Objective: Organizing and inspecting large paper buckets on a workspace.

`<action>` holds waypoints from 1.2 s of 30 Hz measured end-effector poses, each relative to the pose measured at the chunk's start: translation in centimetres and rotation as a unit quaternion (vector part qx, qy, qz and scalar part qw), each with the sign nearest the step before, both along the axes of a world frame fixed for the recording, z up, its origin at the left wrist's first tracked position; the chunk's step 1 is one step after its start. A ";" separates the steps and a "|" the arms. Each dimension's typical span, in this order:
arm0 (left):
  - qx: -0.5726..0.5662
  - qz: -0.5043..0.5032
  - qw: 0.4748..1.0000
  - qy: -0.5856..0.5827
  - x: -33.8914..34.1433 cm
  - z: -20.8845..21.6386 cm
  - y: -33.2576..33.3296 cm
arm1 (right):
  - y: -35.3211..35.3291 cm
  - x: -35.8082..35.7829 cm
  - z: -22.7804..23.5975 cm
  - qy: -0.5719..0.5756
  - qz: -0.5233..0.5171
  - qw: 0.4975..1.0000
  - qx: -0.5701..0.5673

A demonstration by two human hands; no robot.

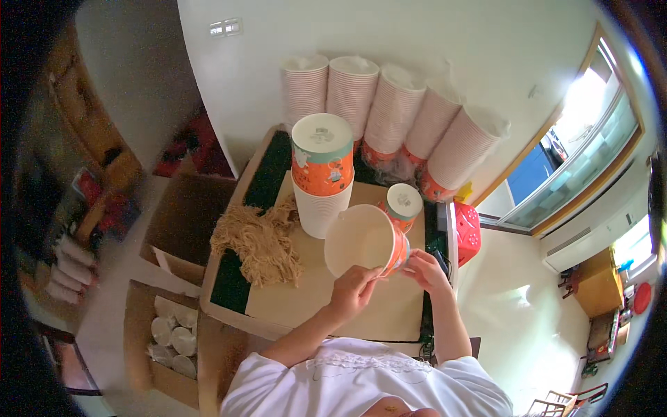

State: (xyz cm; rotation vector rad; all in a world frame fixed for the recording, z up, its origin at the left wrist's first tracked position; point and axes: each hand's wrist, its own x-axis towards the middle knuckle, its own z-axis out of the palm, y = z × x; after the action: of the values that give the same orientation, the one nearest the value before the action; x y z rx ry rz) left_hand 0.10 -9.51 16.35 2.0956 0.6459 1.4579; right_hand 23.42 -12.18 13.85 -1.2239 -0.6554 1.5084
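Over the table I hold a large paper tub, tilted on its side, its white inside facing left and its orange printed wall facing right. The thumb and fingers of my left hand are closed on the rim at the near side. At the bottom end, my right hand has its fingers closed against the outer wall; its exact grip is partly hidden. Just behind stands a smaller upturned orange cup. An upturned orange and green tub tops a white stack of tubs.
A heap of tan cords lies left on the cardboard sheet. Several tall sleeves of nested tubs line the wall. Open cartons stand on the floor at left, one with wrapped white cups. A red plastic stool adjoins the table's right side.
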 end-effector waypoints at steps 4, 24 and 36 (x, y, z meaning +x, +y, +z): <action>-0.009 -0.014 1.000 0.025 0.0 -0.3 0.5 | 0.2 -0.4 2.6 -0.041 -0.011 0.999 0.029; 0.039 -0.111 0.977 0.177 -1.8 -1.4 1.2 | 0.6 0.7 2.4 -0.125 -0.008 0.984 0.128; -0.147 0.086 0.960 0.221 -3.8 -15.6 3.3 | 2.0 5.6 9.0 -0.740 -0.076 0.591 0.311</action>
State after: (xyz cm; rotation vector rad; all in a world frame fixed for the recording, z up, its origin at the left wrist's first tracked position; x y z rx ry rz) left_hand -3.65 -6.21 0.76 2.1720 1.1644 0.8992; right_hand 29.04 -10.14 22.81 -1.6548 -1.8543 -0.3439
